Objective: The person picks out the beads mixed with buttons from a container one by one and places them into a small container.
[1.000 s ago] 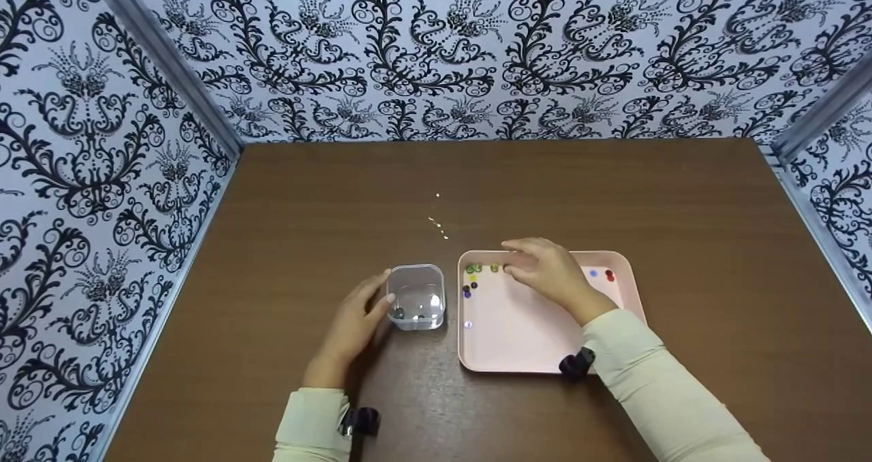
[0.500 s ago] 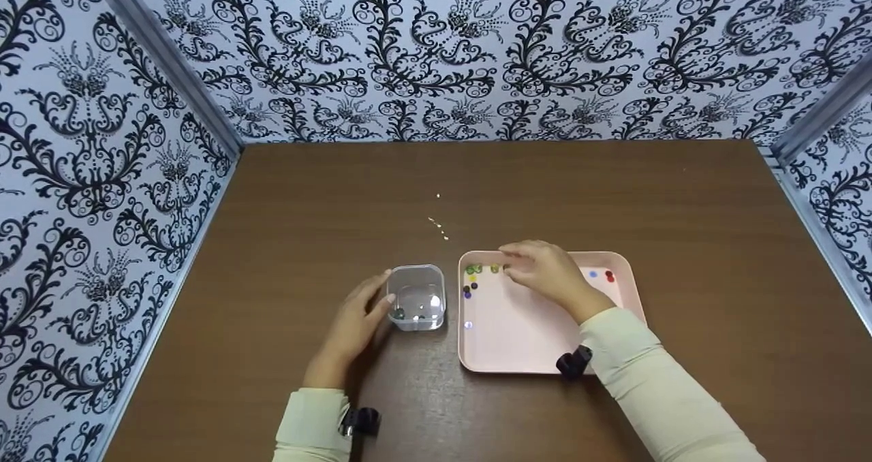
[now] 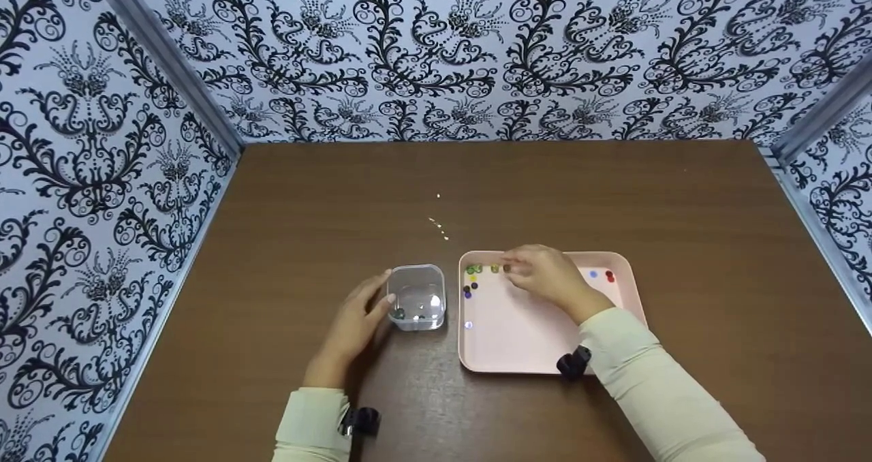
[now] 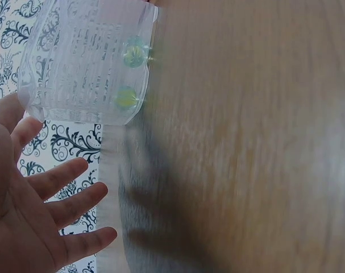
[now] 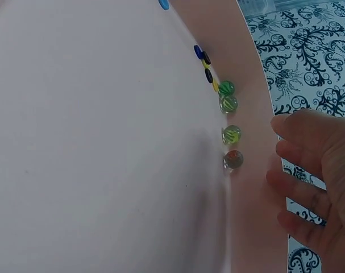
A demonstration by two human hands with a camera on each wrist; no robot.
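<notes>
- Nearest me, the left sleeve and the right sleeve reach in from the near side; a black camera sits at each wrist.
- The left hand is wide, fingers spread and nearly straight; its thumb touches the left side of a clear container.
- That container stands upright on the table, left of the pink tray; low inside it I make out at least two green-yellow marbles.
- In the tray, a pale disc lies by the left wall; farther up that wall I see a cluster of blue, black and yellow discs.
- The right hand hangs over the tray's far side, fingers parted and loosely bent, holding nothing I can see; I cannot tell whether a fingertip touches the wall.
- Along the far wall, two green marbles sit in the far left corner; a yellow-green marble is next, then a reddish marble near the right fingers.
- Toward the far right corner lie a light blue disc and two red discs.
- Beyond, the brown table bears pale specks; the patterned wall rises behind.
</notes>
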